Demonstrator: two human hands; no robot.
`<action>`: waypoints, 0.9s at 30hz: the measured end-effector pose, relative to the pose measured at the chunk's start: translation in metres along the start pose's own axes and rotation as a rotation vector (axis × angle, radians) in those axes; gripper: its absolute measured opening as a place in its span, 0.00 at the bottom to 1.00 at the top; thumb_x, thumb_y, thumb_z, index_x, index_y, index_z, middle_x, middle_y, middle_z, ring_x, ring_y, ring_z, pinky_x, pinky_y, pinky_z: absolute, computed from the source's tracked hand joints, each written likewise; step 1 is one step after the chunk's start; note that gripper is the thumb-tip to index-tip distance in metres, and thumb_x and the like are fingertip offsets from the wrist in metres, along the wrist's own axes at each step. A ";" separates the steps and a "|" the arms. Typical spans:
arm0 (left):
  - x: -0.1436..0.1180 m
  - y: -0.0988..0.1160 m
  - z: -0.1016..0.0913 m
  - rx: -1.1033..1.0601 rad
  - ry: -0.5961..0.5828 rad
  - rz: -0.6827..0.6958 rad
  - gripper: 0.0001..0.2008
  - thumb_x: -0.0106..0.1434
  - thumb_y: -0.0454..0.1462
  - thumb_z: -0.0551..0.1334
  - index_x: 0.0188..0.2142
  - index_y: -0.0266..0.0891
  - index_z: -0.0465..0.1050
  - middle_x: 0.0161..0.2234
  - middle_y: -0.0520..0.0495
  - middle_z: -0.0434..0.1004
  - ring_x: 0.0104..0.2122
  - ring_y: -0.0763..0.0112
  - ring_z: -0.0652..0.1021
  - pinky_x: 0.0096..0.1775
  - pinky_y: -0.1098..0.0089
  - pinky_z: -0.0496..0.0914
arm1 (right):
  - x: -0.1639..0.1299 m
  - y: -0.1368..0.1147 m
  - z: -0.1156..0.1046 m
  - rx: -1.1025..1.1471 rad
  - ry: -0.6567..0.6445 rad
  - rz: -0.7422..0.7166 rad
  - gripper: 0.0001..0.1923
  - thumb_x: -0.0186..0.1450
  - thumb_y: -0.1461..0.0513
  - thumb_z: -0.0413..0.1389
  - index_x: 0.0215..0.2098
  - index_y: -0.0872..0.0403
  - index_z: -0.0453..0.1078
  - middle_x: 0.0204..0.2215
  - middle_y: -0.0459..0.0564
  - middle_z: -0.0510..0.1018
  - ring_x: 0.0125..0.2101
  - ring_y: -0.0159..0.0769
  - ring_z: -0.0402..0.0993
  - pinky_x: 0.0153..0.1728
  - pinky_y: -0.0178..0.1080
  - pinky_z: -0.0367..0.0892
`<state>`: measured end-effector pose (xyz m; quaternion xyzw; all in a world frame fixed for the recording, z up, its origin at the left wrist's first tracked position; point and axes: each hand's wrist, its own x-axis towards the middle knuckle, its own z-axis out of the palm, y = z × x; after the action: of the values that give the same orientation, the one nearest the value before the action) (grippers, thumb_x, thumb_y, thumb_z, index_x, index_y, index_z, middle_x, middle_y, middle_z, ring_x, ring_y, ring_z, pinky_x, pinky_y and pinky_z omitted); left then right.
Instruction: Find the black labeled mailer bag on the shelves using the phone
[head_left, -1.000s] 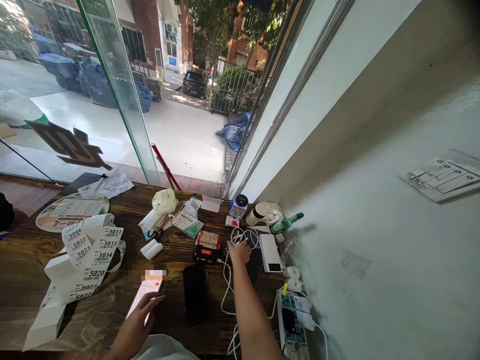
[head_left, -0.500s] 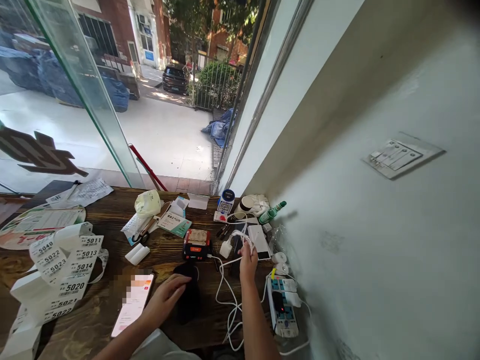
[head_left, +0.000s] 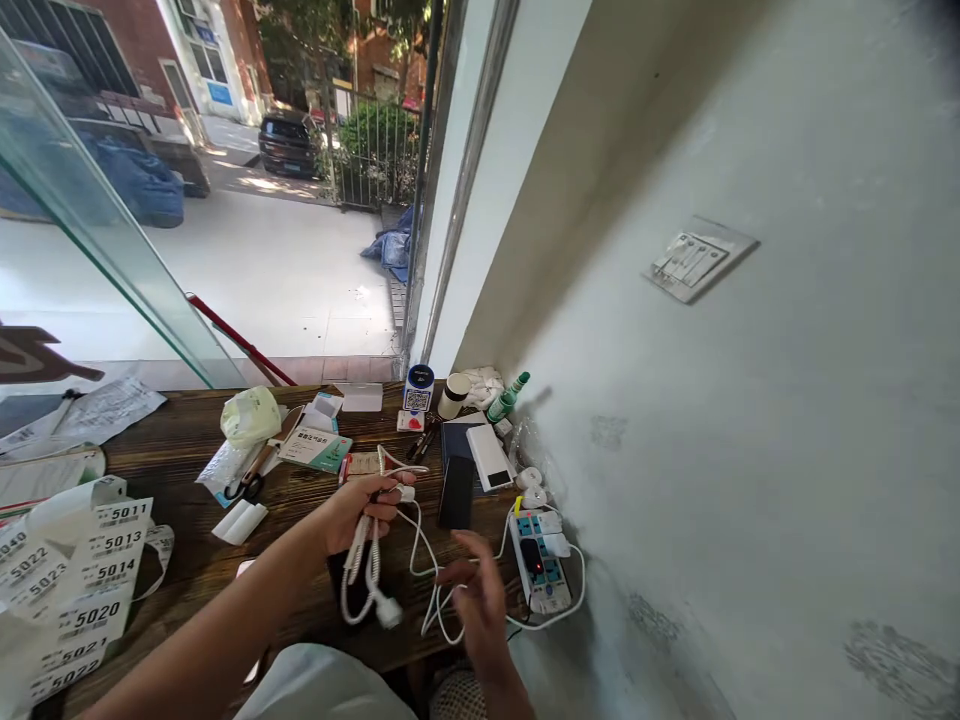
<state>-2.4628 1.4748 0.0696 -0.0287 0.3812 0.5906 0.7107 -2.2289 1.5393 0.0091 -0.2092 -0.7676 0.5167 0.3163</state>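
Note:
My left hand (head_left: 358, 510) is raised over the wooden table (head_left: 180, 450) and grips a bundle of white charging cable (head_left: 369, 570), whose loops and plug hang down below the fingers. My right hand (head_left: 476, 598) hovers lower right of it, blurred, fingers apart, near the trailing white cable loops, holding nothing that I can see. A dark phone (head_left: 456, 491) lies flat just beyond the hands. A white power strip (head_left: 536, 560) with a plugged adapter sits at the wall.
A white power bank (head_left: 489, 456), green-capped bottle (head_left: 507, 396), QR code stand (head_left: 418, 389), medicine box (head_left: 315, 448), scissors (head_left: 251, 478) and yellow-green bag (head_left: 250, 414) crowd the table's back. Numbered ticket rolls (head_left: 82, 570) fill the left. A grey wall (head_left: 712, 480) bounds the right.
My left hand left the phone and took hold of the white cable bundle, lifting it. My right hand let go of the cable and dropped toward me. The camera turned right.

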 end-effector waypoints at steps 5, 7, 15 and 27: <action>-0.022 0.012 0.022 0.579 -0.137 0.021 0.08 0.59 0.36 0.63 0.37 0.33 0.73 0.19 0.59 0.54 0.17 0.84 0.56 0.20 0.81 0.54 | 0.037 0.023 0.010 -0.131 0.007 0.040 0.28 0.62 0.63 0.56 0.60 0.49 0.60 0.57 0.59 0.69 0.56 0.49 0.67 0.52 0.50 0.70; -0.024 0.013 0.037 0.713 -0.131 0.011 0.06 0.57 0.35 0.65 0.33 0.34 0.74 0.20 0.56 0.61 0.19 0.81 0.62 0.23 0.80 0.60 | 0.059 0.024 0.031 -0.222 -0.146 -0.077 0.32 0.58 0.64 0.59 0.60 0.51 0.61 0.58 0.58 0.69 0.59 0.50 0.64 0.57 0.53 0.64; -0.085 0.031 0.048 1.174 -0.060 0.311 0.12 0.60 0.44 0.63 0.38 0.38 0.77 0.33 0.48 0.78 0.34 0.69 0.77 0.38 0.74 0.73 | 0.084 0.027 0.041 -0.347 -0.101 -0.133 0.17 0.61 0.69 0.56 0.46 0.49 0.74 0.42 0.52 0.80 0.46 0.45 0.72 0.50 0.49 0.68; -0.134 0.068 0.002 0.659 0.604 0.859 0.27 0.55 0.58 0.61 0.33 0.33 0.70 0.30 0.51 0.75 0.35 0.68 0.77 0.36 0.68 0.76 | 0.049 0.025 -0.043 -0.377 -0.167 0.038 0.17 0.63 0.66 0.53 0.50 0.49 0.71 0.36 0.49 0.72 0.31 0.34 0.73 0.34 0.35 0.71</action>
<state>-2.5223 1.3862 0.1759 0.1824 0.7056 0.6406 0.2418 -2.2336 1.6091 0.0109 -0.2359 -0.8702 0.3851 0.1970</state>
